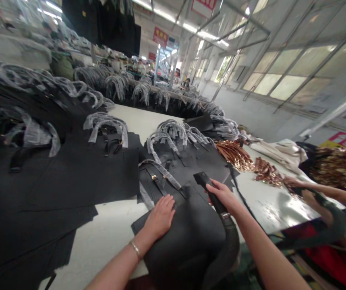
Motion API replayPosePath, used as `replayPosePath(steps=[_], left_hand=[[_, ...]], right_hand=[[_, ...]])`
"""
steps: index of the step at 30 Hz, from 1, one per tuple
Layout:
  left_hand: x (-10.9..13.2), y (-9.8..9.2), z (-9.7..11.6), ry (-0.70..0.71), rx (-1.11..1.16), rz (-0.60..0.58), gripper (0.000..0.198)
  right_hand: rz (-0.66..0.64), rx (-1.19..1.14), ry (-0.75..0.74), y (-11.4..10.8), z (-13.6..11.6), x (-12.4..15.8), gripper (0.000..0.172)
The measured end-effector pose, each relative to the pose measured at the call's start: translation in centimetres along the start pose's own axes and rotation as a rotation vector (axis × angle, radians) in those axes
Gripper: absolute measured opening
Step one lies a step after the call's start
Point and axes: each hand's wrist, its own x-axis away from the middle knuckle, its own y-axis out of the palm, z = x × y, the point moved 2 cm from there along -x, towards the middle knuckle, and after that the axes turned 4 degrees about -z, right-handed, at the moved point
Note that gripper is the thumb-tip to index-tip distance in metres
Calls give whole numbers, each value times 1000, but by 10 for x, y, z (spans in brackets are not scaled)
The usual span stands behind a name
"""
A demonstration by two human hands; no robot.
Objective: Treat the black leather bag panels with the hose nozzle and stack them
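Note:
My left hand (160, 216) lies flat, fingers stretched out, on a black leather-like bag panel (187, 233). A handle wrapped in clear plastic (164, 171) curves just beyond those fingers, beside a black strap with a gold buckle (156, 181). Wrapped round a black hose nozzle (205, 181), my right hand (221, 194) holds it above the panel's right side. The nozzle has a flat, wide end that points forward and left. From its back a ribbed black hose (232, 237) bends down toward me, its lower part dim and blurred.
Stacked black bag panels (100, 173) with wrapped handles cover the white table's (106, 225) left side. Further right are bundles of brown straps (236, 155). At the right edge, a co-worker's hands (299, 183) are near the straps. A thin black cable (242, 197) crosses the tabletop.

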Motion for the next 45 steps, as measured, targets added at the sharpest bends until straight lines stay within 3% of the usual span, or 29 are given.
replayPosePath(steps=[5,7,10,13,18,26,28,31,33,38,41,45], left_hand=[[18,-22,-8,-237,122,251,24],[39,-32,-4,-299,93,257,20],[71,-38,10,-276,19,177,16],[91,-36,23,-180,-85,107,23],[94,-31,29,-121,-198,48,26],[95,-26,29,-112,-249,27,29],[96,-24,27,-114,-260,20,31],[97,-20,25,-113,-264,20,32],[99,-19,25,-108,-262,20,34],[108,-23,32,-129,-242,61,34],[115,-26,36,-84,-224,80,26],[118,-27,36,8,-209,99,21]], right_hand=[[-307,44,124,26,11,63,51],[-399,40,161,41,18,76,53],[-495,37,164,59,25,78,53],[-501,37,146,69,27,65,44],[-450,24,189,79,16,44,33],[-494,83,212,74,9,51,35],[-415,56,176,78,11,44,38],[-193,31,12,79,6,34,47],[-135,36,-59,75,0,36,50],[-394,74,103,69,0,65,54],[-546,71,200,77,9,82,57],[-655,72,233,91,12,86,56]])
